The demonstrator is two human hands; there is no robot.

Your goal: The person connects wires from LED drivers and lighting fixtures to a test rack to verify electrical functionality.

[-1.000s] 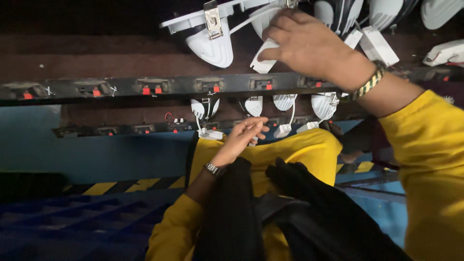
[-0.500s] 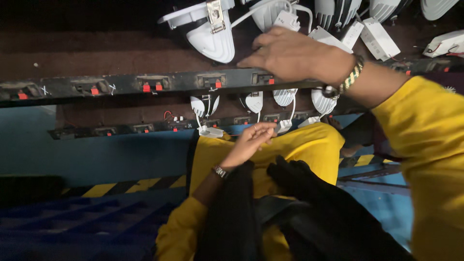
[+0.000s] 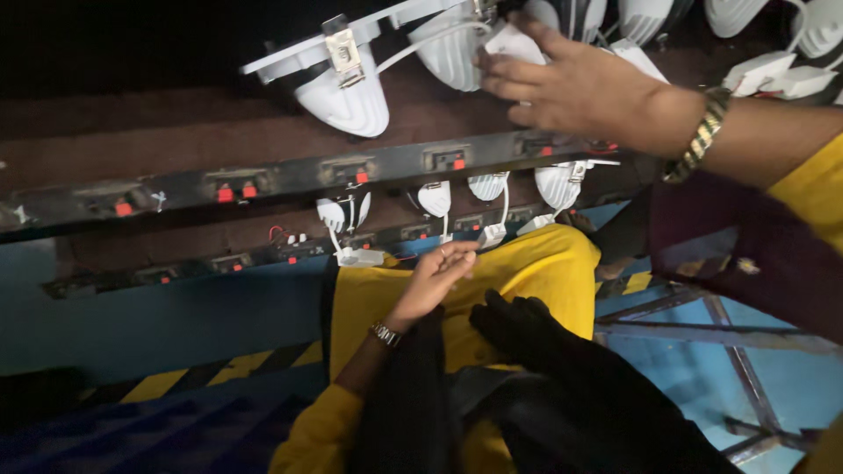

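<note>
1. Fingers (image 3: 514,83) of the right hand (image 3: 580,92) lie stretched out and close together, their tips pressed onto a small white box (image 3: 514,42) that sits just above the long dark rail (image 3: 290,175).
2. Right hand reaches in from the right, palm down, hovering over the rail's far edge; a gold-coloured bracelet (image 3: 700,139) circles the wrist, and a yellow sleeve (image 3: 812,189) follows.
3. White wire (image 3: 421,39) runs from the box to a white round lamp housing (image 3: 452,53) beside it, also above the rail.
4. Larger white lamp housing (image 3: 347,92) with a metal spring clip (image 3: 342,51) rests above the rail, to the left of the hand.
5. Red and black push terminals (image 3: 235,190) are spaced along the rail.
6. Below the rail, several smaller white lamps (image 3: 558,184) hang by short wires.
7. Left hand (image 3: 435,281) lies below the rail on the yellow-clad lap (image 3: 518,272), fingers (image 3: 457,256) loosely curled and empty, near a small white connector block (image 3: 360,257); a watch (image 3: 385,333) is on the wrist.
8. Black cloth (image 3: 562,377) drapes over the lap, further below the rail.
</note>
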